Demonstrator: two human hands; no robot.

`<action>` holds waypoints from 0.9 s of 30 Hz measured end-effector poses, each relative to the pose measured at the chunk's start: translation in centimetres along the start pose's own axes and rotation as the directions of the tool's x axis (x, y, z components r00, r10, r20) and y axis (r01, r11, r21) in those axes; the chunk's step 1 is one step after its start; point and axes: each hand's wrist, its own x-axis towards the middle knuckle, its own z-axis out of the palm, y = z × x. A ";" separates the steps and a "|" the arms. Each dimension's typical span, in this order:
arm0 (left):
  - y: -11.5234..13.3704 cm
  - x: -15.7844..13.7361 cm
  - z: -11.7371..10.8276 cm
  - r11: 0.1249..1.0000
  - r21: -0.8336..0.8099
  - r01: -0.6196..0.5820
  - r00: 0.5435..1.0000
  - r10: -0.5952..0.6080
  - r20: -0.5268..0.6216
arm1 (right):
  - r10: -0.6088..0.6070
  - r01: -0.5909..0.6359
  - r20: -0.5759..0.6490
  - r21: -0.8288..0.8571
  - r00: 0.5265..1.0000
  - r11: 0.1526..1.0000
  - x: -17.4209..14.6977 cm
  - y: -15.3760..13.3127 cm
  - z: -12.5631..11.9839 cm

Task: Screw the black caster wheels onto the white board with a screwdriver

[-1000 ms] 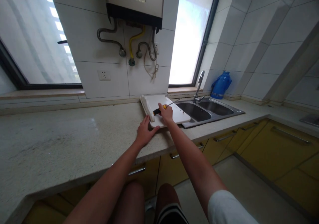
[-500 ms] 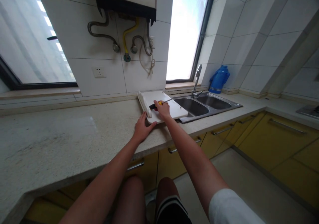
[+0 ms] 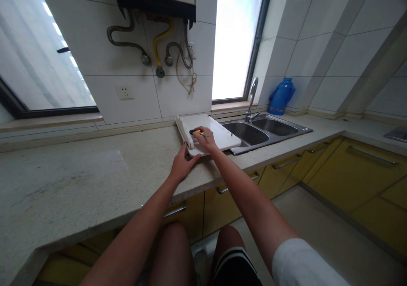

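My right hand [image 3: 206, 140] is closed around a screwdriver [image 3: 199, 132] with a black and yellow handle. Its thin metal shaft points right, close over a white panel [image 3: 224, 135]. The panel lies on the counter and has a raised white strip along its left side. At the near left corner of the panel, my left hand [image 3: 182, 163] grips the edge, thumb along the front and fingers along the left side. A small dark peg or screw [image 3: 231, 135] shows on the panel's right part. The screwdriver's tip cannot be made out clearly.
The panel's right side meets a double steel sink [image 3: 248, 134] with a tall faucet [image 3: 253, 92]. A blue thermos jug [image 3: 281, 96] stands in the back corner. Speckled counter [image 3: 79, 180] stretches left. Yellow drawers [image 3: 235, 201] with metal handles are below, and a water heater [image 3: 155, 2] hangs above.
The screwdriver has turned in my right hand; its shaft, long toward the sink before, now looks shorter and lies nearer the fingers. My left hand keeps its hold. The view has shifted slightly.
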 end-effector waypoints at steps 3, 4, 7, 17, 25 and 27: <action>0.0 0.0 -0.1 1.000 0.003 0.005 1.000 -0.005 -0.003 | 0.014 -0.011 0.060 -0.051 0.998 0.999 -0.2 -0.3 -0.4; 0.0 0.0 -0.1 1.000 0.003 0.006 1.000 -0.006 0.000 | 0.021 -0.017 0.068 -0.059 0.997 0.998 -0.2 -0.4 -0.5; 0.1 0.0 -0.2 1.000 0.002 0.013 1.000 -0.013 0.013 | 0.036 -0.031 0.074 -0.072 0.997 0.997 -0.4 -0.6 -0.6; 0.2 -0.1 -0.1 0.998 -0.057 0.035 0.999 -0.033 0.021 | 0.041 -0.035 0.072 -0.075 0.997 0.997 -0.8 -1.0 -0.5; 0.3 -0.1 -0.1 0.997 -0.075 0.029 0.999 -0.027 0.017 | 0.069 -0.069 0.062 -0.002 0.996 0.998 -1.4 -1.0 -0.6; 0.3 -0.1 -0.1 0.997 -0.066 0.044 0.999 -0.043 0.018 | 0.073 -0.074 0.050 0.025 0.996 0.997 -1.3 -0.9 -0.6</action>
